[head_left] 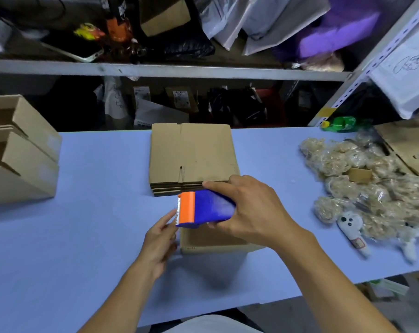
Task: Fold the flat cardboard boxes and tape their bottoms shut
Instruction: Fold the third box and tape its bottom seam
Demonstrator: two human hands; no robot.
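Observation:
My right hand point(249, 210) grips a blue tape dispenser point(206, 209) with an orange toothed cutter at its left end, held just above a folded cardboard box point(211, 241) near the table's front. My left hand point(160, 239) is at the box's left side with fingers near the cutter teeth; the box's left face is hidden behind it. A stack of several flat cardboard boxes point(191, 152) lies just behind, at the middle of the blue table point(95, 224).
Two folded open boxes point(21, 150) are stacked at the left edge. Bagged plush toys point(362, 183) pile up at the right, with a cardboard piece point(405, 150) and a green bottle point(340, 123) behind them. Metal shelving point(170, 70) runs along the back.

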